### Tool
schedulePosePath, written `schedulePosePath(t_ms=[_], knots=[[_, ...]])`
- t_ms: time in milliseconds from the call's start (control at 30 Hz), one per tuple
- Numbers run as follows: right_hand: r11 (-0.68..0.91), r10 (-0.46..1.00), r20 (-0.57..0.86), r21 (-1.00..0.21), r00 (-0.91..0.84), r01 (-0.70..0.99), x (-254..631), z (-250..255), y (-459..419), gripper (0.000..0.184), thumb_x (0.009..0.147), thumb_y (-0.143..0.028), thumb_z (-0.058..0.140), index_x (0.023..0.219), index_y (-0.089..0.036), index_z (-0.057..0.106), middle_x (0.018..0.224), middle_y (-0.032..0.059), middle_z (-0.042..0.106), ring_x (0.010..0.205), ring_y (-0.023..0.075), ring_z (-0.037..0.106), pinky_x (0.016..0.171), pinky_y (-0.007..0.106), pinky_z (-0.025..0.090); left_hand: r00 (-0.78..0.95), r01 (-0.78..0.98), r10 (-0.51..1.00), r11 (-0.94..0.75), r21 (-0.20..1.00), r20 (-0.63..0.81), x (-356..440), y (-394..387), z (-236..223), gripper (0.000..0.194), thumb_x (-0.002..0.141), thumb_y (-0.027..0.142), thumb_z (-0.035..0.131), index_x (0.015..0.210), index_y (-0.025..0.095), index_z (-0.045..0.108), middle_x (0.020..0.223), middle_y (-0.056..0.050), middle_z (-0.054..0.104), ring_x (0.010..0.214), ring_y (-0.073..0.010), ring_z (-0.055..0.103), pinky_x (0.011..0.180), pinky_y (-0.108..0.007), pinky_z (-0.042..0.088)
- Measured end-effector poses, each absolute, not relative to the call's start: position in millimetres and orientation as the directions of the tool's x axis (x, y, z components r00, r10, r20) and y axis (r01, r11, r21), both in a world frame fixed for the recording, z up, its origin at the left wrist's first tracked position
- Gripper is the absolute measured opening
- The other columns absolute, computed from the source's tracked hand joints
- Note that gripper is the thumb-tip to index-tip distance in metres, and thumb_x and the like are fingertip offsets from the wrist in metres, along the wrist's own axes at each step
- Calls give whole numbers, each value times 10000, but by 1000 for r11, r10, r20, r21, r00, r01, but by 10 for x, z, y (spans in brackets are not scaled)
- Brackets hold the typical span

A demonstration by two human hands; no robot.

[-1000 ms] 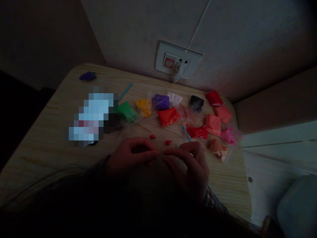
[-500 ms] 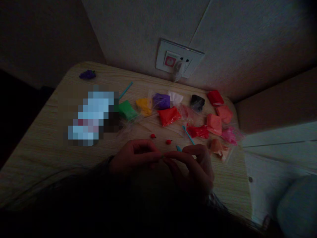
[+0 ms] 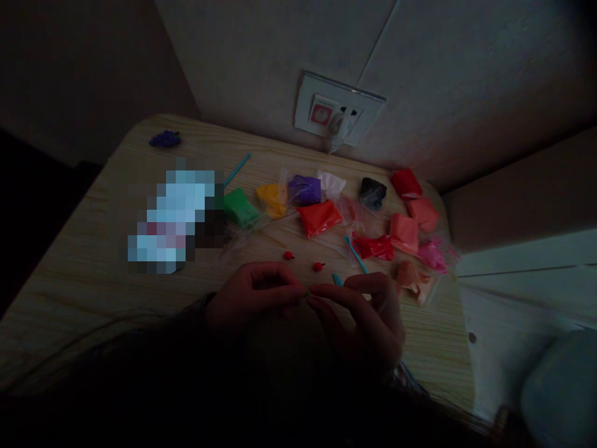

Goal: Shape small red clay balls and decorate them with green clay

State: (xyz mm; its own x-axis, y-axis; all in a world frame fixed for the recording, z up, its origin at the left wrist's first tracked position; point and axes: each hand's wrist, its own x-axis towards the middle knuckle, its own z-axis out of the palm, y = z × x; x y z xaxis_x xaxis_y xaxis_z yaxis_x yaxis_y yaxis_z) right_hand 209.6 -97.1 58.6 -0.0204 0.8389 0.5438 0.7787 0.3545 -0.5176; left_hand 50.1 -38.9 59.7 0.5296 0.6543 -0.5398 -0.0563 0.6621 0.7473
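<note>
My left hand [image 3: 254, 295] and my right hand [image 3: 366, 317] meet at the fingertips over the near part of the table. Between them they pinch a tiny green piece of clay [image 3: 307, 294], mostly covered by the fingers. Just beyond the hands lie two small red clay balls, one on the left [image 3: 288, 255] and one on the right [image 3: 318, 267], each with a short dark stem. A blue modelling tool [image 3: 356, 254] rests behind my right hand, and the tip of another blue tool [image 3: 337, 280] pokes out beside its fingers.
Across the wooden table [image 3: 84, 249] lie several clay packets, including green [image 3: 240, 207], purple [image 3: 305, 190], red [image 3: 319, 218] and black [image 3: 372, 193]. A blurred-out bright object [image 3: 177, 218] is at left. A purple clay cluster [image 3: 165, 139] sits at the far left corner. A wall socket [image 3: 339, 115] is behind.
Both hands keep nearly the same pose, pinching the green piece of clay. The view has shifted very slightly; nothing on the table has visibly moved.
</note>
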Motion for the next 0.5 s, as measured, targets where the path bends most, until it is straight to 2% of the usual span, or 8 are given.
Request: schedulePosePath(t_ms=[367, 500], knots=[[363, 841, 539, -504, -43, 784, 2097, 571, -965, 120, 809, -189, 662, 921, -229, 644, 788, -13, 449, 704, 117, 479, 632, 300, 400, 531, -69, 654, 667, 742, -539, 514, -381, 592, 212, 585, 276, 754, 570, 143, 590, 492, 66, 535, 457, -59, 469, 487, -192, 370], [345, 845, 535, -547, 1, 763, 2090, 571, -972, 129, 802, -145, 659, 904, -224, 649, 778, -20, 439, 700, 109, 465, 630, 294, 389, 540, -79, 641, 684, 726, -545, 517, -382, 579, 144, 577, 233, 741, 616, 146, 633, 516, 60, 581, 452, -59, 483, 478, -188, 366]])
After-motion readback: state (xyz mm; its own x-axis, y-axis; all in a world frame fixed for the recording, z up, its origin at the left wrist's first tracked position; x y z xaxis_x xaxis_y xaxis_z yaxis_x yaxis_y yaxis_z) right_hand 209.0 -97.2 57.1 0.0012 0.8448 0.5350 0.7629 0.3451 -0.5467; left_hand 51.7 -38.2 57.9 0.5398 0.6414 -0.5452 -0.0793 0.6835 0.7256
